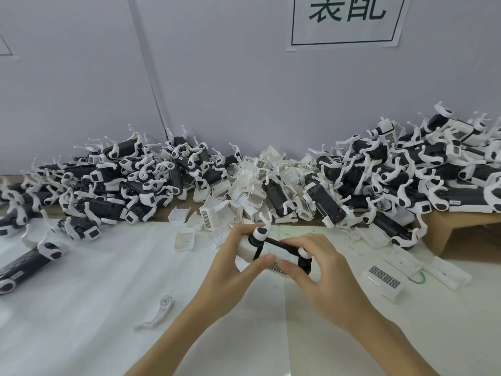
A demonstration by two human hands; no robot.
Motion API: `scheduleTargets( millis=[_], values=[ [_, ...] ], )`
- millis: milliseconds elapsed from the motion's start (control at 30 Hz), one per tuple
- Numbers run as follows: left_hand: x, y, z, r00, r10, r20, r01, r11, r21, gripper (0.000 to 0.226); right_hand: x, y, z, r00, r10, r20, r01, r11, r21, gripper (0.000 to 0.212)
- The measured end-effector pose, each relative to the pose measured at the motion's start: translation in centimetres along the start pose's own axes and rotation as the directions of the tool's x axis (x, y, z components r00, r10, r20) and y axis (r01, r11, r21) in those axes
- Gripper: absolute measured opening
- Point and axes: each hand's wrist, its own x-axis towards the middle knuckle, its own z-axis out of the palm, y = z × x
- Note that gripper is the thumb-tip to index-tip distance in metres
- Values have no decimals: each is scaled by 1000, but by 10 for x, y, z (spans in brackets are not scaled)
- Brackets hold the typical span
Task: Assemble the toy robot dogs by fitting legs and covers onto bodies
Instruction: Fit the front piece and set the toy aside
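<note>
Both hands hold one toy dog body [273,252] just below frame centre. Left hand [233,263] grips its left end, thumb under the white cover [248,249]; right hand [322,272] pinches the right end, fingers curled over the top. To seat the cover, press evenly from both ends and keep the fitted legs [261,232] free. Body lies between both thumbs, raised off the white table sheet [108,280]. One loose leg [158,312] lies at lower left; heaps of dogs [122,180] fill the rear.
</note>
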Motion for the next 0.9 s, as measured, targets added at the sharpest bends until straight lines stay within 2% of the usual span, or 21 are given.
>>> scheduleTargets(
  millis=[233, 300, 333, 400, 467, 500, 567, 633, 667, 733, 767, 833, 900],
  values=[
    [-1, 2, 3, 1000, 9, -29, -9, 1000, -9, 36, 1, -8, -2, 998, -28, -51, 26, 999, -47, 24],
    [0, 3, 2, 999, -9, -40, 10, 1000, 18, 39, 1, -8, -3, 999, 40, -11, -40, 998, 40, 19],
    [0, 3, 1, 999, -23, -31, 24, 999, 27, 43, 1, -8, -3, 994, 104, 19, -105, 985, 138, 18],
    [-1, 2, -2, 998, -40, 55, 38, 999, 23, 59, 3, -9, -2, 957, 278, 88, -290, 878, 381, 19],
    [-1, 0, -6, 988, 8, 154, -25, 994, 109, 75, 8, -8, -3, 872, 451, 188, -472, 676, 565, 23],
    [0, -1, -8, 982, 39, 183, -73, 980, 185, 77, 10, -6, -5, 833, 489, 260, -530, 566, 632, 30],
    [2, 0, -10, 979, 67, 192, -110, 968, 227, 69, 11, -4, -11, 784, 462, 414, -604, 415, 681, 33],
    [1, 2, -9, 976, 13, 217, -33, 995, 91, 55, 9, -6, -12, 755, 377, 537, -653, 357, 668, 31],
    [1, 4, -9, 970, -29, 243, 28, 1000, 6, 51, 8, -6, -11, 748, 339, 570, -663, 359, 657, 32],
    [0, 5, -8, 970, -73, 231, 92, 993, -71, 46, 6, -7, -7, 752, 334, 568, -658, 433, 616, 47],
    [0, 5, -7, 978, -72, 196, 87, 994, -69, 43, 6, -7, -5, 769, 366, 524, -638, 505, 582, 53],
    [0, 4, -7, 991, -64, 120, 70, 997, -45, 40, 7, -8, -8, 840, 395, 373, -541, 669, 509, 53],
    [2, 1, -4, 996, -58, 70, 58, 998, -5, 41, 6, -6, -12, 915, 302, 269, -395, 810, 434, 42]
  ],
)
